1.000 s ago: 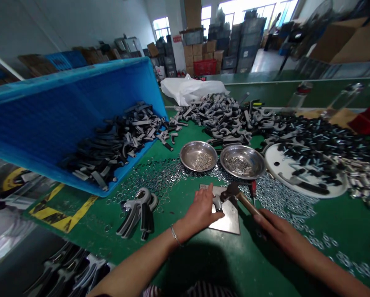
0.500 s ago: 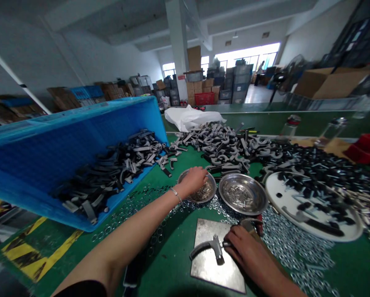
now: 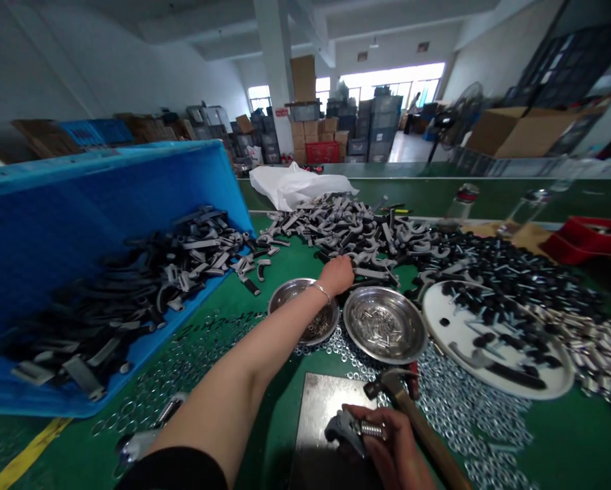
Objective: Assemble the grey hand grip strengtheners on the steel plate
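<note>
My left hand (image 3: 337,274) reaches past the steel bowls to the near edge of a pile of grey and black levers (image 3: 356,224). Its fingers are curled, and whatever they hold is hidden. Just above the metal plate (image 3: 310,408), my right hand (image 3: 400,442) is closed on a grey lever (image 3: 342,427) with a spring-like coil (image 3: 371,429) at its side. Under my left forearm lies a steel bowl (image 3: 285,289) of small brassy parts. To its right, another steel bowl (image 3: 354,337) contains small silver pins.
A blue crate (image 3: 183,163) of levers stands left. The hammer (image 3: 422,429) lies beside my right hand, near scattered rings (image 3: 453,388). Further right are a white plate (image 3: 438,299) of black-headed bolts, silver sleeves (image 3: 586,340) and a red bin (image 3: 575,241).
My left hand has left the brassy-parts bowl, moving forward and right to the lever pile. My right hand has lifted and turned the lever, uncovering the hammer. The view has shifted.
</note>
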`<control>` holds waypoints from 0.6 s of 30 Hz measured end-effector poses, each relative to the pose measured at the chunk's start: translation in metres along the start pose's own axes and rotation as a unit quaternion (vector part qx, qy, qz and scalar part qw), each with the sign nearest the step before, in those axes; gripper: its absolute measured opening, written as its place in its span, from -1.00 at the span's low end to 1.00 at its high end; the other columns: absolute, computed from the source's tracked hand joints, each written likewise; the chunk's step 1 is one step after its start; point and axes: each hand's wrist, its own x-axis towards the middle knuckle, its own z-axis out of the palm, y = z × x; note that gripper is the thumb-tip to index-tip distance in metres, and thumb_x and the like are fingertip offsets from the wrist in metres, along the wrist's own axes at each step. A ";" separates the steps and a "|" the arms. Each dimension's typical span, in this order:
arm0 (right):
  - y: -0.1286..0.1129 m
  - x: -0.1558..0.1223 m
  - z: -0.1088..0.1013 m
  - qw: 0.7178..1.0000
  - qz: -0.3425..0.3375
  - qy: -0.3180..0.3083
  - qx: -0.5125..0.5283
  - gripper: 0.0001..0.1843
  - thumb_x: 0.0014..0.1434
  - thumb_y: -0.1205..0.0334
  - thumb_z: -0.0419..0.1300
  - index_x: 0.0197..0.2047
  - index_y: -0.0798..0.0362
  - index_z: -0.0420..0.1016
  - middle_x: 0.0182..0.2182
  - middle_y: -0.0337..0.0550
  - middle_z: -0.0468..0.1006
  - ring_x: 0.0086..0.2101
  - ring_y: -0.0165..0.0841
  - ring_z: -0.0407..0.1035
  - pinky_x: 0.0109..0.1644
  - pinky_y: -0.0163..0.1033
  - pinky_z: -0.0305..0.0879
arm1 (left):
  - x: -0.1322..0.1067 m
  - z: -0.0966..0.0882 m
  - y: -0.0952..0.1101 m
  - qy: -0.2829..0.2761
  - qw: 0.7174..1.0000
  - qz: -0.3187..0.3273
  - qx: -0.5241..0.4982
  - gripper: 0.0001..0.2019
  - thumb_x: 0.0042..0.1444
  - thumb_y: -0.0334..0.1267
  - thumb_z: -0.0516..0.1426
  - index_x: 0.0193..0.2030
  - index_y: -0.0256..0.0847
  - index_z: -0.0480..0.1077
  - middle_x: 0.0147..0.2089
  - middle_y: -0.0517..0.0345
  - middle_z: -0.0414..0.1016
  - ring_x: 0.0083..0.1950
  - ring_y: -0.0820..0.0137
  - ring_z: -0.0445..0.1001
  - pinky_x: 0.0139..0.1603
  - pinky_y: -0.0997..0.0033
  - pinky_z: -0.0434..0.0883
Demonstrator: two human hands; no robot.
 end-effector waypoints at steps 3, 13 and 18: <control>-0.009 -0.005 0.010 0.995 0.023 0.013 0.101 -0.56 0.27 -0.22 0.11 -0.03 -0.04 0.26 -0.04 0.02 0.60 -0.27 -0.23 0.57 -0.07 -0.05 0.46 | -0.047 -0.030 0.009 0.036 0.995 0.007 -0.095 -0.59 0.35 -0.40 -0.10 0.30 -0.46 0.08 0.04 -0.33 0.48 -0.07 0.23 0.55 0.00 0.17 0.48; -0.028 -0.032 0.004 0.983 0.109 -0.130 0.071 -0.56 0.24 -0.19 0.15 -0.32 0.07 0.43 -0.41 -0.17 0.47 -0.41 -0.34 0.35 -0.29 -0.25 0.29 | -0.327 -0.047 0.033 -0.030 0.745 -0.139 -0.651 -0.61 0.27 0.05 0.11 0.04 -0.21 0.27 -0.32 0.20 0.42 -0.48 0.55 0.34 -0.43 0.54 0.32; -0.040 -0.041 0.021 0.957 -0.106 -0.026 -0.267 -0.63 0.31 -0.15 0.01 -0.24 -0.03 0.35 -0.39 -0.15 0.52 -0.35 -0.19 0.43 -0.23 -0.19 0.24 | -0.371 -0.029 0.057 -0.066 0.767 -0.224 -0.598 -0.49 0.33 0.21 -0.11 0.02 -0.25 0.25 -0.58 0.30 0.32 -0.63 0.51 0.24 -0.58 0.56 0.18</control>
